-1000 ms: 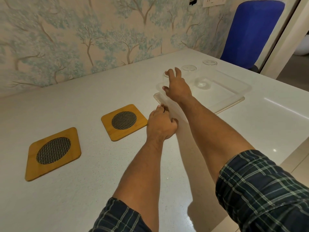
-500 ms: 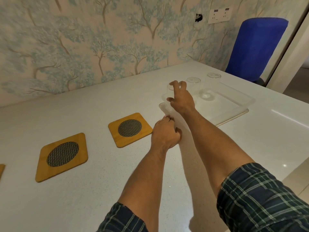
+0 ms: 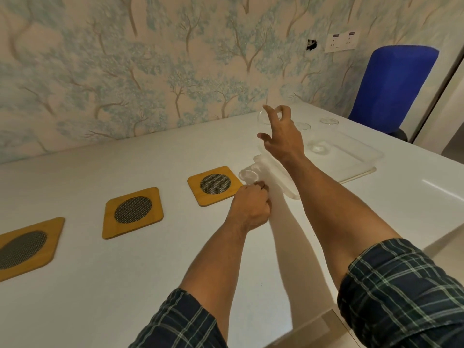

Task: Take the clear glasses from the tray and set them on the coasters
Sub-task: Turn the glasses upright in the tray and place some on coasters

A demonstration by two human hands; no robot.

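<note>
Three square wooden coasters with dark mesh centres lie in a row on the white table: one (image 3: 193, 183) beside the tray, one (image 3: 110, 222) in the middle, one (image 3: 54, 241) at the left edge. A clear tray (image 3: 356, 156) sits at the right. My right hand (image 3: 282, 139) is raised over its far-left part, fingers closed on the rim of a clear glass (image 3: 261, 117) lifted above the tray. Two more clear glasses (image 3: 303, 126) (image 3: 329, 121) stand along the tray's far side. My left hand (image 3: 251, 209) is curled on the tray's near-left corner.
A blue chair (image 3: 391, 86) stands past the table's far right corner. The patterned wall runs along the table's far side, with a socket plate (image 3: 341, 41) on it. The table's near edge falls away at the lower right.
My right hand has closed on the leftmost glass and risen with it. My left hand has stayed at the tray's corner. The view has swung left, showing a third coaster.
</note>
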